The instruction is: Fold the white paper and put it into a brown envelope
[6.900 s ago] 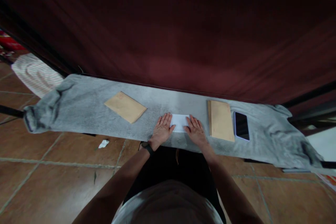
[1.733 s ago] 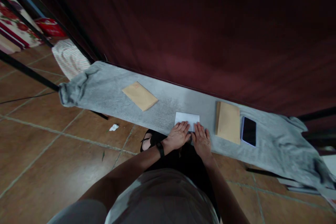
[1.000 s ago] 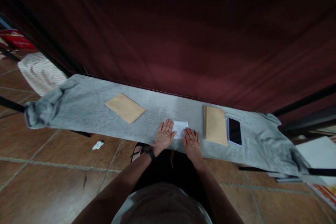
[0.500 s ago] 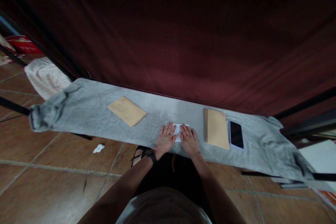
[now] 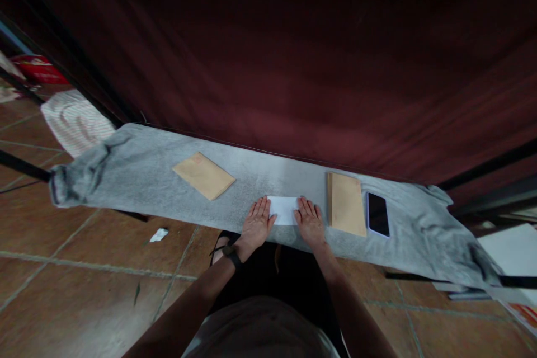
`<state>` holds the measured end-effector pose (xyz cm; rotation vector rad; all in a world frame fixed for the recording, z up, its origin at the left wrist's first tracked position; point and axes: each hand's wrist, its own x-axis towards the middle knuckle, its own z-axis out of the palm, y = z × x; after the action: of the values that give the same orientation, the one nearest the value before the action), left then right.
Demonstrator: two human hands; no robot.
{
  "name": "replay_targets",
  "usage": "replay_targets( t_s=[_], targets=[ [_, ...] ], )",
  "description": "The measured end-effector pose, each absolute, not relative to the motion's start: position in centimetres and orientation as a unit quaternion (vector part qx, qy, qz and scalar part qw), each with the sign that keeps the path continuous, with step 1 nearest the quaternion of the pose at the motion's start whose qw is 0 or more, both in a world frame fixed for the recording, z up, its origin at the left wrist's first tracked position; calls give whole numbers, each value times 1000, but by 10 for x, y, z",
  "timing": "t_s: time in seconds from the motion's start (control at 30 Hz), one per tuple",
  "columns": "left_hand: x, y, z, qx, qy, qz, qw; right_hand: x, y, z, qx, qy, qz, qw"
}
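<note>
Now we press both hands flat, fingers spread, on the white paper (image 5: pixel 284 210): our left hand (image 5: pixel 255 225) at nine o'clock, our right hand (image 5: pixel 311 222) at three, on the gray cloth (image 5: pixel 138 179).

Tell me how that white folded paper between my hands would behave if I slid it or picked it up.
The white folded paper looks thin and flat, so probably very light and floppy when lifted by one edge. It lies on the fuzzy grey cloth, so it may drag rather than glide. With the left hand and right hand flat at its sides, the fold could spring open once released.
</note>
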<state>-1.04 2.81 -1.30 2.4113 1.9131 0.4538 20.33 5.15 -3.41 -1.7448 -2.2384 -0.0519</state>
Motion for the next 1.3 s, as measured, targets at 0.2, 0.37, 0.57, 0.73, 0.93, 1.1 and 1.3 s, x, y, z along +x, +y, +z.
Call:
replay_targets(
  t_s=[0.2,0.37,0.57,0.73,0.93,1.1,1.3],
  targets=[
    [-5,25,-8,731,658,173,53,202,51,-31,-614,-774,-8,154],
    [-5,28,-5,694,678,223,90,201,49,-30,-617,-771,4,157],
    [-7,38,0,647,722,222,105,199,51,-21,-627,-766,21,142],
    [-6,38,-1,654,716,226,97,179,69,3,-610,-783,65,104],
    [-5,28,-8,651,701,275,98,145,97,22,-581,-791,160,106],
    [-10,26,-15,633,683,341,132,145,116,26,-582,-769,223,140],
    [-22,38,-5,539,625,456,333,168,122,32,-557,-728,339,212]
  ],
)
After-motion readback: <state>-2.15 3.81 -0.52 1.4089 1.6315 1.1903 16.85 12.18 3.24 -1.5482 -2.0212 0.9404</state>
